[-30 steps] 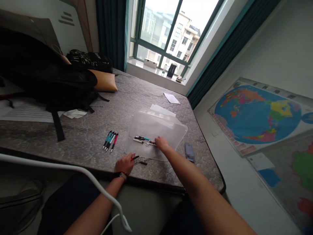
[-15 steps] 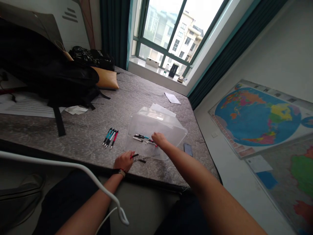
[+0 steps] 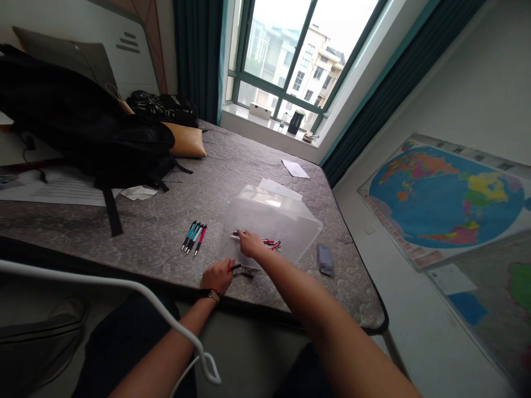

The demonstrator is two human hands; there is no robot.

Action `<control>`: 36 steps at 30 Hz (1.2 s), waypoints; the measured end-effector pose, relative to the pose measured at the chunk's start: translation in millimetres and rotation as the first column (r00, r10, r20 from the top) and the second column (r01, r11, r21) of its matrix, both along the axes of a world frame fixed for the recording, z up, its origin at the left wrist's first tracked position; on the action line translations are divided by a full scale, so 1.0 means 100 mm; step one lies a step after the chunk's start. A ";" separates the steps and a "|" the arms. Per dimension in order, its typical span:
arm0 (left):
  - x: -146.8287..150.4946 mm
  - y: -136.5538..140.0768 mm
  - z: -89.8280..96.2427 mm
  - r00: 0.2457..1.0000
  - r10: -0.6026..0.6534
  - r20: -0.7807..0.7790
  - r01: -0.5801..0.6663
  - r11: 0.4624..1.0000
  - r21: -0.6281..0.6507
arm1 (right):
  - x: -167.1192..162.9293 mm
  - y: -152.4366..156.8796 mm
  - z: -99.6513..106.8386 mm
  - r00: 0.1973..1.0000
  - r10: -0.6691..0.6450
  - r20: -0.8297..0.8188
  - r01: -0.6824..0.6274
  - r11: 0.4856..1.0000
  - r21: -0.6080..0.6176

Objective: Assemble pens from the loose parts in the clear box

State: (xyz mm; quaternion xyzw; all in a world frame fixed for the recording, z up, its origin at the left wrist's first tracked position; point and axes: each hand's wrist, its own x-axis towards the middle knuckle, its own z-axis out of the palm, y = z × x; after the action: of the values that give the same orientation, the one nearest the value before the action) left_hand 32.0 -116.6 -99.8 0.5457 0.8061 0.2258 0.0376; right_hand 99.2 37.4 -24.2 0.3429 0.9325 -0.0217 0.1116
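My left hand (image 3: 217, 276) rests at the mattress edge, closed around a red and black pen (image 3: 234, 267) whose dark end points right. Just in front of it lies a small black piece (image 3: 248, 275), too small to name. My right hand (image 3: 250, 243) reaches into a clear plastic box (image 3: 305, 235) tipped on its side, its fingers stretched to a dark pen (image 3: 236, 232) and a white one at the left. Several red, black and white pens (image 3: 271, 243) lie right of that hand, partly covered by it. Left of the box, several blue, white and red pens (image 3: 194, 237) form a row.
A phone-like dark item (image 3: 325, 260) lies right of the box. White papers (image 3: 280, 189) are behind it, and another sheet (image 3: 295, 168) lies farther back. A black backpack (image 3: 83, 121) fills the left side. A white curved tube (image 3: 136, 287) crosses the lower left foreground.
My right hand has moved left inside the box, uncovering red pens on the right. My left hand still holds its pen. The view has shifted slightly.
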 end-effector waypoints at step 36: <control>-0.02 -0.01 0.03 0.998 -0.029 0.053 0.028 1.000 0.007 | -0.49 0.24 0.01 0.990 -0.139 0.018 0.139 0.990 -0.027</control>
State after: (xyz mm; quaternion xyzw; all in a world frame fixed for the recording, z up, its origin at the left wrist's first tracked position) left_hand 29.6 -118.1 -96.4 0.5511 0.7962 0.2424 0.0604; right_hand 50.4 61.1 -22.7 0.4055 0.9051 -0.0399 0.1219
